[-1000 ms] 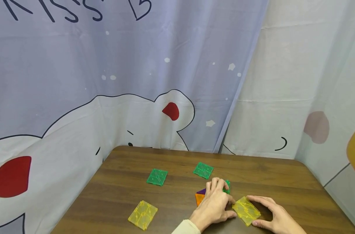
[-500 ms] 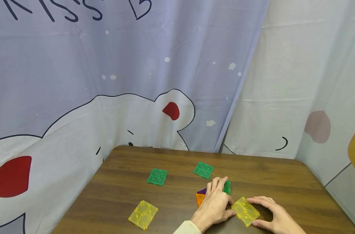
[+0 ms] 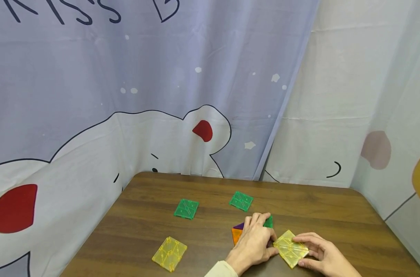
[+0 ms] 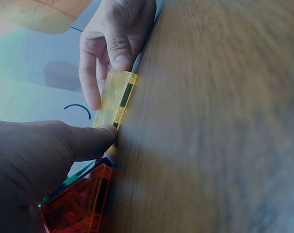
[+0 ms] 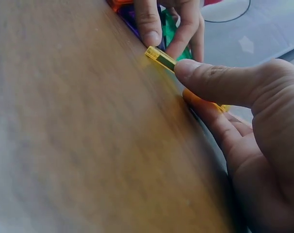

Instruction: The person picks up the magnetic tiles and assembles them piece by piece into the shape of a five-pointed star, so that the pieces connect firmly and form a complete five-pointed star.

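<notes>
A translucent yellow square magnetic tile (image 3: 289, 248) lies between my two hands at the front right of the table. My right hand (image 3: 325, 257) pinches its right side, thumb on the near edge and fingers along the far side. At the opposite corner, the thumb and index finger of my left hand (image 3: 253, 238) hold the tile. Under and beside the left hand's other fingers are an orange tile (image 3: 236, 235), a purple tile (image 3: 239, 227) and a green tile (image 3: 269, 222), mostly hidden. In the left wrist view, the orange tile (image 4: 79, 204) stands close below the left thumb.
Another yellow square tile (image 3: 169, 254) lies flat at the left front of the wooden table (image 3: 127, 238). Two green square tiles lie farther back, one left (image 3: 186, 209) and one near the middle (image 3: 241, 201). A printed curtain (image 3: 161, 77) hangs behind the table.
The held yellow tile has shifted slightly left and turned a little, its right side now tilted. My right fingers have curled further around it. The left hand has hardly moved.
</notes>
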Tool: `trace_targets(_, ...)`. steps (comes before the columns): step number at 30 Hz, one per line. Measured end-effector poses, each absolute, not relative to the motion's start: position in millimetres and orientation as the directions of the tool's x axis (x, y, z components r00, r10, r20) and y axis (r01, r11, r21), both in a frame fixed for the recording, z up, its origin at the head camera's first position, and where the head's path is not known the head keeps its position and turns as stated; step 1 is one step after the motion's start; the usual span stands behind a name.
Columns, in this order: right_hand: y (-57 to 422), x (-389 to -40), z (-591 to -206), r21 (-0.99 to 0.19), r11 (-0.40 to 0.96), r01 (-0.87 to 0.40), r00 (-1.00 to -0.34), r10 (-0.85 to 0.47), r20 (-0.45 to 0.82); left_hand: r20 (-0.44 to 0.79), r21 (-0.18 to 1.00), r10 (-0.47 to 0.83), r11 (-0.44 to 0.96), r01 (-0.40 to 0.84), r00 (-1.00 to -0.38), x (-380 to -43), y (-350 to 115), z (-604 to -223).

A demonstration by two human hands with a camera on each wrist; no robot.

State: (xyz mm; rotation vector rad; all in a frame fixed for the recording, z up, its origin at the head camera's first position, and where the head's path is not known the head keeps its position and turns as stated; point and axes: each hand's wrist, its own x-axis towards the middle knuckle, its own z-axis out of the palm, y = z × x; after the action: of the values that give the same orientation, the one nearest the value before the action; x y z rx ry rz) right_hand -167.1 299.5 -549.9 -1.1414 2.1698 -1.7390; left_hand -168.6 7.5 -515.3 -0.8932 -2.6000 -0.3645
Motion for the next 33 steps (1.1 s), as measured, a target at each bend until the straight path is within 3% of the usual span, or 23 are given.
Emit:
trace_targets(5,305.5,-167.2,-545.8,-0.976,-0.020,-0.216,-0.737,-0.653,0.176,0.424,0.124,0.536,0.765,0.632,-0.731,-168.2,7.2,-515.4)
trace_targets(8,306.5,-166.7,-544.3,-0.987,-0.046,-0.153,-0.741,-0.655,0.146,0.420,0.129,0.532,0.767,0.629,-0.735,-168.1,7.2,-515.7)
trace_targets(19,305.6,-166.7,-542.3,-0.987,-0.073,-0.145,-0.752,-0.640,0.158,0.401,0.203,0.519,0.753,0.626,-0.755,-169.2,5.2,-513.2)
trace_targets(26,299.8,-166.1,-544.6,-0.975,-0.118,-0.187,-0.743,-0.633,0.219,0.435,0.188,0.510,0.755,0.629,-0.742,-170.9,-0.2,-507.3)
trace_targets(33,287.7,-162.9,-543.2,-0.977,-0.064,-0.201,-0.771,-0.605,0.199,0.427,0.258,0.514,0.719,0.645,-0.744,-173.4,-10.8,-501.9)
